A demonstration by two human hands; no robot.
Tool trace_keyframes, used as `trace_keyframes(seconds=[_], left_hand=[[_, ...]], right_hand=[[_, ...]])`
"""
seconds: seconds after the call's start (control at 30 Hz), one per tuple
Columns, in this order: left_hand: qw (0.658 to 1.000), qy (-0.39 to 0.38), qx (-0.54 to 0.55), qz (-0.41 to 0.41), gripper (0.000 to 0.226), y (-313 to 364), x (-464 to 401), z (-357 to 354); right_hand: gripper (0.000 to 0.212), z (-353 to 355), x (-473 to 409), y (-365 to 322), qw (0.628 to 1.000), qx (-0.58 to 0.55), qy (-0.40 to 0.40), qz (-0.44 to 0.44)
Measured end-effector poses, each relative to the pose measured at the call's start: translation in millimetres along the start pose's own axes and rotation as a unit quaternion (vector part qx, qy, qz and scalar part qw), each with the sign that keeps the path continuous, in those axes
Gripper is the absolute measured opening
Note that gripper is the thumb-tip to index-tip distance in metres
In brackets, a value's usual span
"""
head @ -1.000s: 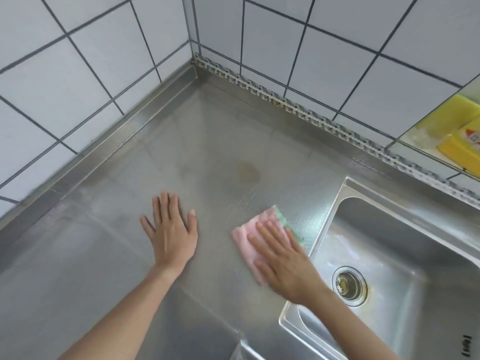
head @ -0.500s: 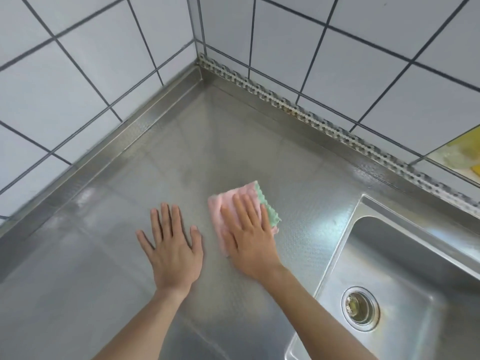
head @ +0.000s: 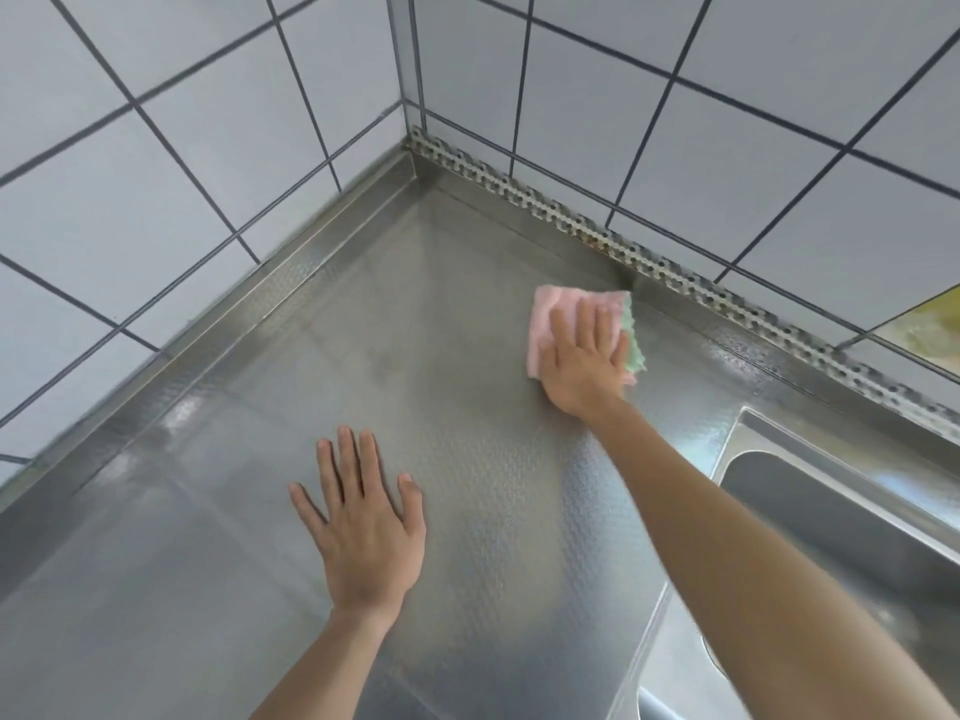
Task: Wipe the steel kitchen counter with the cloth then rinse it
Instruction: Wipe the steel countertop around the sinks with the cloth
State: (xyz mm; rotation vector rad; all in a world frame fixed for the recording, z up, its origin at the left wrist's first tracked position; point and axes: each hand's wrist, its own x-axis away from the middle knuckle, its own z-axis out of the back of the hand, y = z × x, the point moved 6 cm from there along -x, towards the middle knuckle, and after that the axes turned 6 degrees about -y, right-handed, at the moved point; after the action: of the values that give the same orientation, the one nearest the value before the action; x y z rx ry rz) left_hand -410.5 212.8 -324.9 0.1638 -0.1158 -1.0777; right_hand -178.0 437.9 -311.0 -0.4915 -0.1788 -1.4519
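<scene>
Pink cloth (head: 558,317) pressed flat under spread right hand (head: 584,363) near back ledge; best kept flat, overlapping strokes, left hand (head: 366,532) splayed as brace.

No text, label, brand, number or sign can be read anywhere in this view.
</scene>
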Motion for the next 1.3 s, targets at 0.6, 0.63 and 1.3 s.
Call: trace_keyframes(seconds=[0.6,0.63,1.3], left_hand=[[1.0,0.01,-0.005,-0.005,0.066,1.1,-0.1,1.7],[1.0,0.009,-0.006,-0.005,0.067,1.1,-0.3,1.6],[1.0,-0.005,-0.006,0.0,0.066,1.6,-1.3,-0.6]], right_hand=[[0.059,-3.4,46.0,33.2,0.991,0.054,0.017,0.123],[0.059,4.4,26.5,28.4,0.994,0.035,0.022,0.105],[0.053,-29.2,52.9,-72.8,0.939,0.1,-0.005,0.33]])
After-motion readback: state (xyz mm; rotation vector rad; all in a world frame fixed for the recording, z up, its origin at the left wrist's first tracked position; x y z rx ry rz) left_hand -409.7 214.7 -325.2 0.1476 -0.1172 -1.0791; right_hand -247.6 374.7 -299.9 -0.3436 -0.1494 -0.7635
